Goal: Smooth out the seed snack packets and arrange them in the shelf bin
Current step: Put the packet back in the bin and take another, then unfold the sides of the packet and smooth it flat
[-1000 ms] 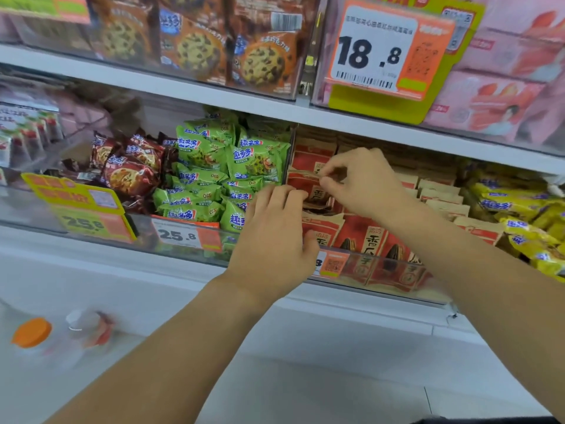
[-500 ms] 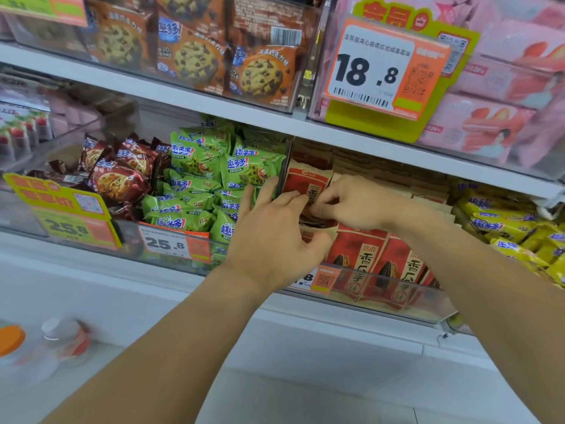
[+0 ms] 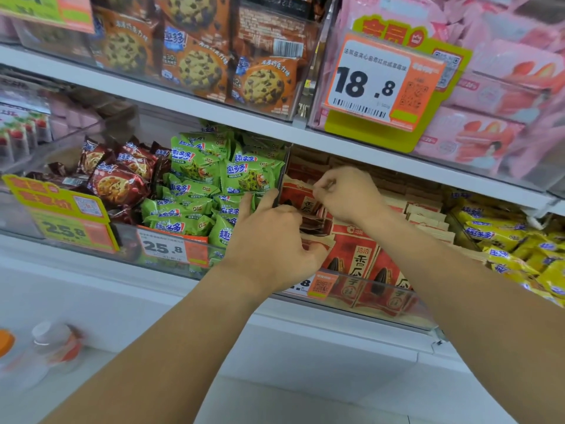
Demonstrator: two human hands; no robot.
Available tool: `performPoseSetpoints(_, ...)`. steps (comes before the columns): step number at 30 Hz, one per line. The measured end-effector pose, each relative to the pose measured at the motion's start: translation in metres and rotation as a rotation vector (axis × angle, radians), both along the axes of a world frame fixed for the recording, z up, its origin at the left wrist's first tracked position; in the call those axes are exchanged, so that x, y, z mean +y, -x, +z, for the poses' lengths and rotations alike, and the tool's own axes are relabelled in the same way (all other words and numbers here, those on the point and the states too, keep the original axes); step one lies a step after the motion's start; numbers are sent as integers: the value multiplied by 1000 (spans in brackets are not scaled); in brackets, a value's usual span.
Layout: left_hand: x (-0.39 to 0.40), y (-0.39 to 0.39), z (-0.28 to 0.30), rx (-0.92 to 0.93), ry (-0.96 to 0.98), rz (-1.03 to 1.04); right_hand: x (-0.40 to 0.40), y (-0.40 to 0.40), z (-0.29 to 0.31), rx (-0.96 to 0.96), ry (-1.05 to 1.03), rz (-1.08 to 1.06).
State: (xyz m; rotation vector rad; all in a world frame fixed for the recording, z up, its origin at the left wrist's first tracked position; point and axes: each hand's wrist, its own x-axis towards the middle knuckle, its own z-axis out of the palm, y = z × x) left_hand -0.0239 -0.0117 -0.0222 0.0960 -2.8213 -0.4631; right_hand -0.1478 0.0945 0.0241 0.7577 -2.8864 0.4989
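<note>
Both hands have shifted slightly since a moment ago, the right one lifting a packet's top edge. At lower centre, the left hand curls its fingers onto red paper seed snack packets printed "香瓜子", standing in the clear plastic shelf bin. Just beyond, the right hand pinches one packet's top. Left of centre, green biscuit packs sit above a "25.8" price tag; upper right reads "18.8".

white shelf under clear bins
</note>
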Motion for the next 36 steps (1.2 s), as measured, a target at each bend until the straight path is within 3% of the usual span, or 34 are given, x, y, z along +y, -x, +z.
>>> performPoseSetpoints(5, 1, -8, -1, 95, -74, -19, 14, -16, 7, 24, 3, 73)
performPoseSetpoints(11, -4, -18, 12, 701, -370, 124, 40, -63, 15, 325, 39, 212)
performPoseSetpoints(16, 14, -41, 28, 831, -443, 69, 81, -86, 33, 491, 357, 168)
performPoseSetpoints(20, 24, -49, 27, 777, -538, 77, 117, -97, 52, 604, 570, 71)
performPoseSetpoints(23, 29, -55, 27, 724, -662, 104, 141, -100, 60, 538, 735, 32)
performPoseSetpoints(29, 52, -70, 34, 598, -835, -31, 171, -103, 41, 176, 788, 125)
performPoseSetpoints(31, 59, -69, 26, 466, -871, -91, 174, -104, 22, 52, 727, 192)
performPoseSetpoints(34, 67, -52, 3, 124, -937, -138, 175, -105, -7, -208, 666, 264)
performPoseSetpoints(36, 73, -49, -15, 18, -834, -186, 173, -105, -20, -342, 650, 295)
